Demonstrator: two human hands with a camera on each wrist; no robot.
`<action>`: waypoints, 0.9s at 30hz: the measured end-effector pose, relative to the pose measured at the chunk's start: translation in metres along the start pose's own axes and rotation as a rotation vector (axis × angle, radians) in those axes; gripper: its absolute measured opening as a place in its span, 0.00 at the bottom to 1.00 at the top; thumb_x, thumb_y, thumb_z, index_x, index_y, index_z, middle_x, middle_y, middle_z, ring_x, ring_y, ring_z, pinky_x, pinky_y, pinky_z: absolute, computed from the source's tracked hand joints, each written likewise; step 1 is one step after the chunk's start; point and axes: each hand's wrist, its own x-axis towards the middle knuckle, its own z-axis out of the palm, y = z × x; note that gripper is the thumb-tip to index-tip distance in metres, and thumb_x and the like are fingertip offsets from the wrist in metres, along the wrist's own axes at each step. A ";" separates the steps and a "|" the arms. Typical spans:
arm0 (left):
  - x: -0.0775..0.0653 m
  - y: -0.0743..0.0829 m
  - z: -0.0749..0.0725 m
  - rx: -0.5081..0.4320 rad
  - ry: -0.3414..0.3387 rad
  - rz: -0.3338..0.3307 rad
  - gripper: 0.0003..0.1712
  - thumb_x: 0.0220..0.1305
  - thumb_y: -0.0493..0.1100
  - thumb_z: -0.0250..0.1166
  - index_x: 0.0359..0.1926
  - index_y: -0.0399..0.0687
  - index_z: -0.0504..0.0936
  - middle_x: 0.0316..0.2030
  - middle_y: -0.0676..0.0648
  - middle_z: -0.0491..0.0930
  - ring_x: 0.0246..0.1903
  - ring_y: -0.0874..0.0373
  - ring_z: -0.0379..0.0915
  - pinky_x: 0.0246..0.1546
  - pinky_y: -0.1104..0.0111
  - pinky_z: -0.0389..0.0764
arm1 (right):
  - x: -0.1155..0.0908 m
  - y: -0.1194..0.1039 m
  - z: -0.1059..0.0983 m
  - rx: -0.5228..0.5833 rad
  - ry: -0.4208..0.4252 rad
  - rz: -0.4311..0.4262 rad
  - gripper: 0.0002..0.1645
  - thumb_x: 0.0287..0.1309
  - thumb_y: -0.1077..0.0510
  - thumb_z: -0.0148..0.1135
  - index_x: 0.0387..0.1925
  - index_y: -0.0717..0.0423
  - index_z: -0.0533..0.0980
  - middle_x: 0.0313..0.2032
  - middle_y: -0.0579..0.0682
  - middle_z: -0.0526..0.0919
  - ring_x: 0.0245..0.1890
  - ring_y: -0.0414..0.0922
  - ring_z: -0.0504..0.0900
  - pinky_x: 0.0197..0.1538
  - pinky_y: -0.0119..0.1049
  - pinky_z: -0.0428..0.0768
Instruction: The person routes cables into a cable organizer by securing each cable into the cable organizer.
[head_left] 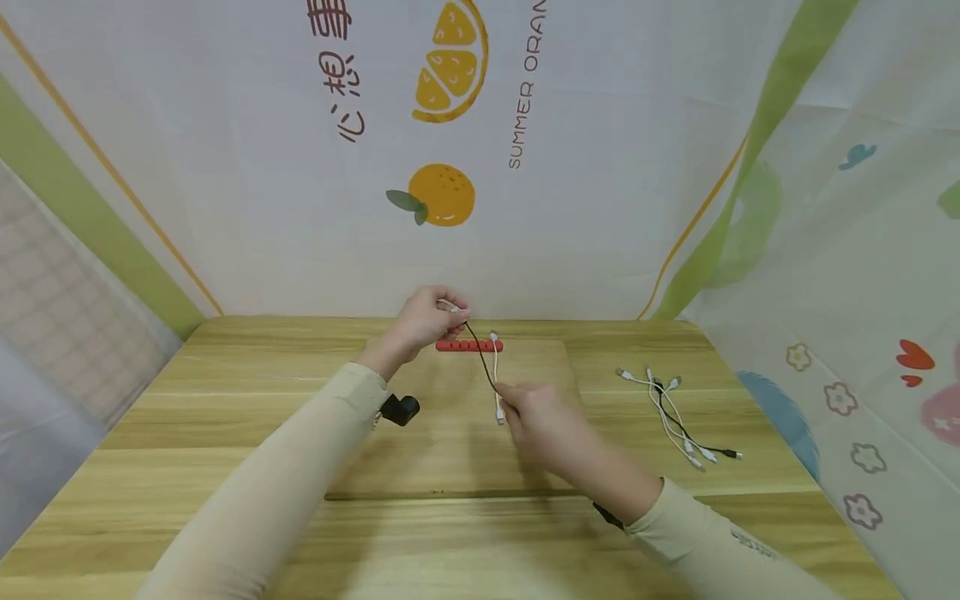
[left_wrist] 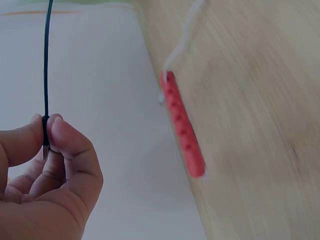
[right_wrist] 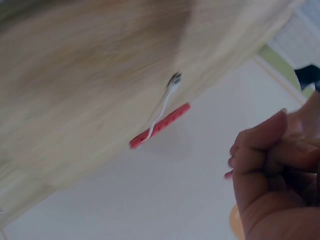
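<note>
Above the back of the table my left hand (head_left: 431, 323) pinches the plug end of a black charging cable (left_wrist: 46, 75) between thumb and fingertip, its metal tip showing below the pinch in the left wrist view. The cable slants down towards my right hand (head_left: 546, 423), whose thumb and curled fingers hold its other end; that end is hidden in the fingers. Behind the cable lies a red cable holder strip (head_left: 468, 346) with a row of slots (left_wrist: 182, 125). A short white cable (head_left: 496, 371) sits across the strip's right end and trails forward.
The strip lies at the back of a wooden board (head_left: 420, 467) on the wooden table (head_left: 247, 400). On the right rests a loose bunch of short white cables (head_left: 678, 417) with a black cable (head_left: 705, 446) among them. A printed curtain (head_left: 570, 233) hangs behind.
</note>
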 end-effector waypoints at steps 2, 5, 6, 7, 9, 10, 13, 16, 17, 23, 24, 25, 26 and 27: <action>0.002 -0.004 -0.002 0.034 0.002 -0.001 0.16 0.79 0.38 0.61 0.60 0.32 0.76 0.38 0.42 0.84 0.31 0.61 0.78 0.33 0.72 0.81 | 0.006 -0.006 0.007 -0.036 -0.033 -0.018 0.18 0.73 0.67 0.59 0.59 0.71 0.81 0.44 0.62 0.91 0.42 0.52 0.91 0.40 0.45 0.88; 0.005 -0.010 -0.002 0.093 0.020 0.001 0.14 0.79 0.39 0.62 0.59 0.36 0.76 0.37 0.43 0.84 0.31 0.59 0.78 0.33 0.70 0.79 | 0.015 -0.013 0.016 -0.087 -0.094 -0.029 0.18 0.74 0.67 0.58 0.61 0.71 0.79 0.40 0.60 0.90 0.38 0.51 0.90 0.38 0.44 0.87; 0.006 -0.012 -0.001 0.106 0.027 0.001 0.14 0.79 0.39 0.62 0.59 0.36 0.76 0.38 0.43 0.84 0.31 0.59 0.78 0.33 0.70 0.79 | 0.017 -0.014 0.018 -0.105 -0.114 -0.031 0.19 0.74 0.67 0.58 0.61 0.71 0.78 0.39 0.59 0.90 0.37 0.51 0.89 0.37 0.43 0.87; 0.008 -0.013 0.000 0.116 0.032 -0.002 0.14 0.79 0.39 0.62 0.59 0.36 0.77 0.39 0.42 0.84 0.32 0.59 0.79 0.34 0.70 0.80 | 0.020 -0.015 0.020 -0.135 -0.136 -0.031 0.20 0.74 0.67 0.58 0.62 0.71 0.78 0.40 0.59 0.89 0.37 0.51 0.89 0.37 0.42 0.87; 0.011 -0.016 0.001 0.134 0.039 -0.005 0.15 0.78 0.39 0.63 0.60 0.36 0.77 0.39 0.43 0.84 0.34 0.57 0.81 0.38 0.66 0.83 | 0.024 -0.017 0.024 -0.183 -0.183 -0.028 0.22 0.73 0.67 0.58 0.64 0.72 0.76 0.41 0.60 0.89 0.38 0.49 0.89 0.37 0.40 0.87; 0.013 -0.018 0.002 0.133 0.040 -0.005 0.16 0.78 0.39 0.63 0.60 0.35 0.78 0.40 0.42 0.84 0.36 0.54 0.82 0.41 0.63 0.84 | 0.026 -0.017 0.026 -0.208 -0.205 -0.028 0.23 0.72 0.67 0.59 0.65 0.73 0.75 0.43 0.61 0.89 0.39 0.49 0.90 0.38 0.39 0.88; 0.022 -0.023 0.008 0.139 0.025 -0.012 0.16 0.77 0.38 0.63 0.60 0.35 0.79 0.43 0.40 0.84 0.43 0.46 0.85 0.50 0.54 0.86 | 0.030 -0.016 0.029 -0.266 -0.258 -0.008 0.27 0.71 0.66 0.60 0.67 0.73 0.74 0.47 0.63 0.89 0.43 0.49 0.90 0.40 0.38 0.88; 0.034 -0.029 0.017 0.166 0.001 -0.022 0.14 0.76 0.35 0.63 0.59 0.36 0.80 0.44 0.39 0.84 0.46 0.43 0.84 0.47 0.55 0.85 | 0.032 -0.011 0.033 -0.299 -0.279 0.016 0.28 0.70 0.65 0.61 0.68 0.73 0.73 0.49 0.63 0.88 0.43 0.50 0.90 0.41 0.39 0.89; 0.037 -0.031 0.020 0.183 -0.007 -0.025 0.14 0.76 0.34 0.63 0.58 0.37 0.81 0.44 0.40 0.84 0.44 0.44 0.84 0.43 0.58 0.85 | 0.032 -0.010 0.034 -0.307 -0.280 0.021 0.28 0.70 0.64 0.61 0.68 0.73 0.74 0.49 0.63 0.88 0.43 0.50 0.90 0.41 0.40 0.89; 0.053 -0.038 0.035 0.420 -0.042 0.070 0.13 0.74 0.32 0.63 0.56 0.37 0.83 0.44 0.40 0.84 0.38 0.55 0.76 0.36 0.69 0.77 | 0.033 0.002 0.042 -0.340 -0.264 0.027 0.24 0.68 0.64 0.63 0.62 0.72 0.76 0.42 0.60 0.88 0.31 0.44 0.84 0.31 0.38 0.85; 0.055 -0.038 0.036 0.485 -0.041 0.100 0.13 0.74 0.33 0.64 0.56 0.38 0.84 0.44 0.41 0.84 0.39 0.54 0.77 0.39 0.67 0.79 | 0.034 0.004 0.043 -0.346 -0.255 0.020 0.22 0.68 0.64 0.63 0.59 0.72 0.77 0.40 0.59 0.87 0.29 0.43 0.83 0.30 0.37 0.84; 0.057 -0.038 0.036 0.547 -0.037 0.128 0.13 0.74 0.34 0.64 0.57 0.38 0.84 0.45 0.41 0.84 0.41 0.53 0.78 0.41 0.65 0.80 | 0.036 0.005 0.043 -0.353 -0.246 0.013 0.20 0.68 0.64 0.63 0.57 0.71 0.78 0.37 0.58 0.86 0.27 0.43 0.81 0.28 0.37 0.82; 0.058 -0.037 0.036 0.599 -0.030 0.148 0.14 0.74 0.34 0.65 0.57 0.38 0.84 0.46 0.41 0.85 0.42 0.52 0.79 0.44 0.63 0.81 | 0.037 0.007 0.043 -0.361 -0.238 0.006 0.19 0.68 0.65 0.63 0.56 0.71 0.78 0.36 0.57 0.86 0.26 0.42 0.79 0.27 0.36 0.81; 0.060 -0.037 0.034 0.642 -0.020 0.165 0.14 0.74 0.35 0.65 0.57 0.39 0.84 0.46 0.41 0.85 0.44 0.51 0.80 0.47 0.60 0.82 | 0.040 0.008 0.043 -0.368 -0.227 -0.006 0.16 0.67 0.65 0.64 0.53 0.70 0.79 0.34 0.56 0.85 0.26 0.41 0.78 0.27 0.36 0.80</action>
